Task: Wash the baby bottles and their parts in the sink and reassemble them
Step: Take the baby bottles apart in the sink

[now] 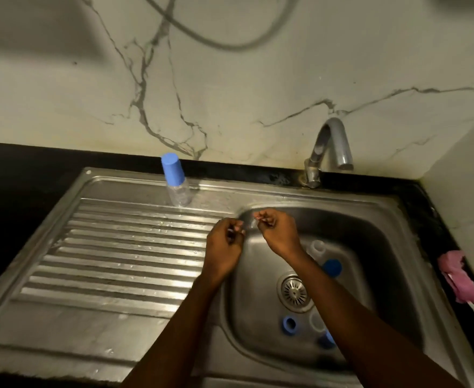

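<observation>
The left grip (223, 245) and the right grip (277, 233) sit close together just above centre frame, over the upper-left lip of the sink basin (356, 233). The right grip's fingers are curled and seem to pinch a small clear piece (252, 224), perhaps a teat, though it is blurred. The left grip is curled as well, its fingertips just beside that piece; I cannot tell whether it holds anything.

Below and right of the grips, loose parts lie in the basin. A clear bottle body (316, 247) and a blue cap (332, 267) lie above the drain strainer (294, 292). A blue ring (289, 324), a second clear body (315, 320) and another blue part (326, 338), half hidden by the right forearm, lie below it.

Further out, above the grips and left of centre, one assembled bottle (177, 183) stands upright with its blue cap on, at the top edge of the draining board (118, 247). The tap (330, 147) in the upper right shows no water running. A pink brush (456, 278) lies on the black desk (20, 169) at the right edge.

As a judgement, one bottle looks finished and set aside, while the pieces in the basin seem to make up about two more. Most of the washing and refitting is therefore left. The step in hand appears to be handling one small part.
</observation>
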